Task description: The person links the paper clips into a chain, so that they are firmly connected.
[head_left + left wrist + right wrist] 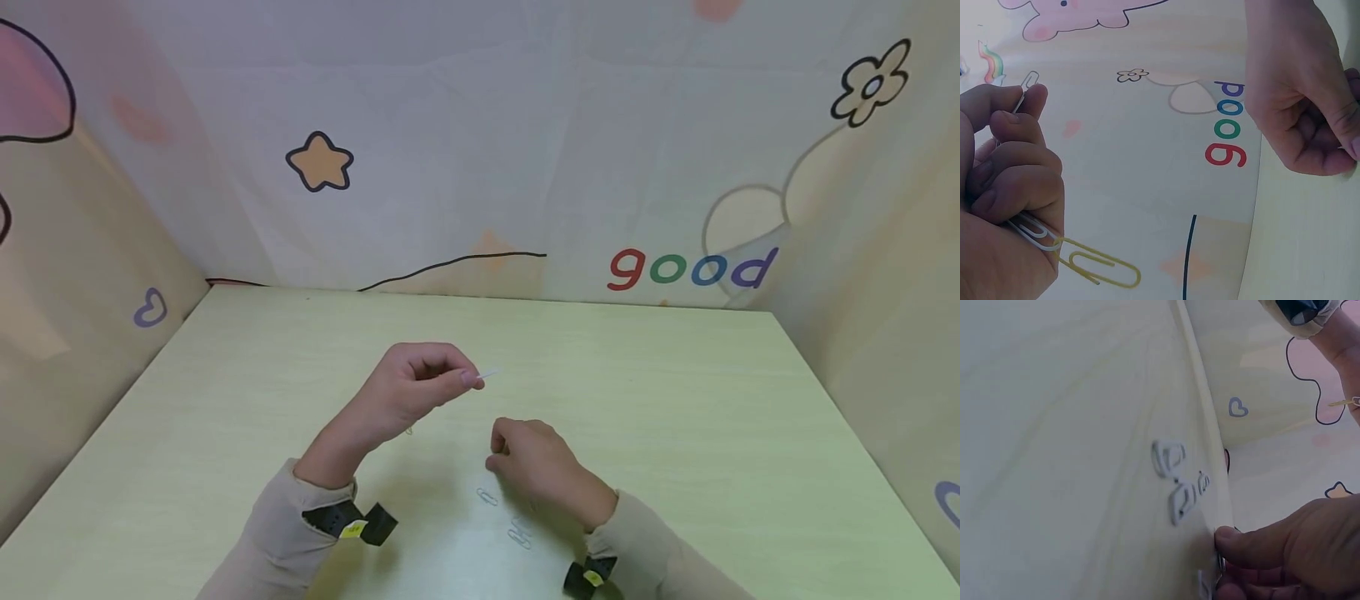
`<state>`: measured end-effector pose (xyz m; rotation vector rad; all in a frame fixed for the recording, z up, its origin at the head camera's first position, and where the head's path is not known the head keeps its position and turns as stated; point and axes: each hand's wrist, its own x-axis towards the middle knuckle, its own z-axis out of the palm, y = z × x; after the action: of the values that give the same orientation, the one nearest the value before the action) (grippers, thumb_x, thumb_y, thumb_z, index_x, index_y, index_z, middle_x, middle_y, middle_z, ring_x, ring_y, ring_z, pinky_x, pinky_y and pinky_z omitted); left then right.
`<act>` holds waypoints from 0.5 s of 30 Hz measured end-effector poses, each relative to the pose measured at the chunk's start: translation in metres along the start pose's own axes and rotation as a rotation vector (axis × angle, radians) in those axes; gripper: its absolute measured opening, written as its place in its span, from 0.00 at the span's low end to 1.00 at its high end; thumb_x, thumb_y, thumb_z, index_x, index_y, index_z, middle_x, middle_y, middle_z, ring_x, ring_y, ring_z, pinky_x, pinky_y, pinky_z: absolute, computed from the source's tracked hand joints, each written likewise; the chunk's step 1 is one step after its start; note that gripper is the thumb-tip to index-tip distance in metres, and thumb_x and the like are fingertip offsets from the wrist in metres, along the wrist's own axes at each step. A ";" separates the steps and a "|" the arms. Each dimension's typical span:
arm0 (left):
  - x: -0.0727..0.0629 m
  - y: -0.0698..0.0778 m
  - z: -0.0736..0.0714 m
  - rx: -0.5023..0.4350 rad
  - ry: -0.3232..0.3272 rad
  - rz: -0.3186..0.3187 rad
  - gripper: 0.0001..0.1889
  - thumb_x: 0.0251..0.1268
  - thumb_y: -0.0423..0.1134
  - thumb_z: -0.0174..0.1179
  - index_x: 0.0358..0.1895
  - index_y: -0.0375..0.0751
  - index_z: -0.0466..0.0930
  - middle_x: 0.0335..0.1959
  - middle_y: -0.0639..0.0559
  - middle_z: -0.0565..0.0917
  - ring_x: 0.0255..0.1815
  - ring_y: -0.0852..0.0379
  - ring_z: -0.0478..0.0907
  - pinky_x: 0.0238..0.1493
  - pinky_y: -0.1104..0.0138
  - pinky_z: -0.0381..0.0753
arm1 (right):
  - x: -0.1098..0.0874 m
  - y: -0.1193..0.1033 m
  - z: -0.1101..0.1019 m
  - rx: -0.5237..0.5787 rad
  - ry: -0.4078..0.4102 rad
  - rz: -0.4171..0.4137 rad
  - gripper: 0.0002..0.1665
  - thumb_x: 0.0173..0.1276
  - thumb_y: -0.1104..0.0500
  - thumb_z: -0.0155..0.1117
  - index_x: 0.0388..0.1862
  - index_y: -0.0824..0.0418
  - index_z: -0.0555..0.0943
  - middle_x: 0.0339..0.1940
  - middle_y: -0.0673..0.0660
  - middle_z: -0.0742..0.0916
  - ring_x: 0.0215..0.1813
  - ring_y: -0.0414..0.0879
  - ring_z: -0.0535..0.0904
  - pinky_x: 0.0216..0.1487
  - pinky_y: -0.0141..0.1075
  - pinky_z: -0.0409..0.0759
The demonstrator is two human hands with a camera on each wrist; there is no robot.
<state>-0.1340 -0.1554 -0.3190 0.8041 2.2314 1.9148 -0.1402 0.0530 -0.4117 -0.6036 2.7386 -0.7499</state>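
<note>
Head view: beyond the far edge of the table, "good" is printed on the backdrop in coloured letters. Above the table, a pale clip is pinched by the left hand. The right hand is held low at the table. Loose clips are found on its near part. Yellow labels on black wrist bands cannot be read.

Left wrist view: a white clip, linked to a yellow clip, is held in curled fingers, clear of the table.

Right wrist view: a metal sliver is gripped between thumb and fingers, at table level.
</note>
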 end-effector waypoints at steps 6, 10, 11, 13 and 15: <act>0.001 -0.001 0.002 0.002 -0.009 0.006 0.06 0.71 0.36 0.62 0.39 0.39 0.87 0.25 0.51 0.75 0.26 0.56 0.62 0.27 0.66 0.62 | -0.002 0.003 -0.006 -0.074 0.035 0.037 0.16 0.65 0.57 0.75 0.30 0.57 0.73 0.22 0.49 0.76 0.28 0.45 0.71 0.32 0.38 0.71; 0.000 -0.001 0.003 -0.004 -0.014 0.003 0.05 0.71 0.35 0.62 0.39 0.40 0.87 0.27 0.49 0.78 0.28 0.56 0.64 0.30 0.66 0.65 | 0.000 0.004 -0.008 -0.065 0.023 0.035 0.16 0.64 0.59 0.75 0.29 0.57 0.74 0.22 0.49 0.76 0.27 0.44 0.71 0.31 0.37 0.71; 0.000 -0.001 0.003 -0.005 -0.013 0.001 0.05 0.71 0.35 0.62 0.39 0.40 0.87 0.27 0.49 0.78 0.28 0.56 0.64 0.30 0.66 0.65 | 0.000 0.005 -0.008 -0.060 0.020 0.035 0.16 0.64 0.59 0.75 0.29 0.57 0.74 0.22 0.49 0.76 0.27 0.44 0.71 0.31 0.37 0.71; 0.001 -0.002 0.004 -0.004 -0.012 -0.001 0.05 0.71 0.35 0.62 0.39 0.39 0.87 0.27 0.46 0.77 0.28 0.56 0.64 0.30 0.67 0.64 | 0.001 0.006 -0.009 -0.040 0.009 0.035 0.16 0.64 0.59 0.75 0.28 0.57 0.74 0.22 0.49 0.77 0.27 0.44 0.71 0.31 0.37 0.71; 0.000 -0.002 0.004 0.001 -0.009 -0.007 0.05 0.71 0.35 0.62 0.39 0.39 0.87 0.27 0.46 0.78 0.28 0.56 0.64 0.30 0.67 0.64 | 0.002 0.008 -0.011 -0.021 -0.014 0.038 0.15 0.64 0.59 0.75 0.28 0.57 0.75 0.22 0.49 0.77 0.28 0.44 0.71 0.32 0.37 0.71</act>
<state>-0.1335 -0.1522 -0.3214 0.8027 2.2277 1.9030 -0.1485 0.0630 -0.4072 -0.5568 2.7401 -0.7061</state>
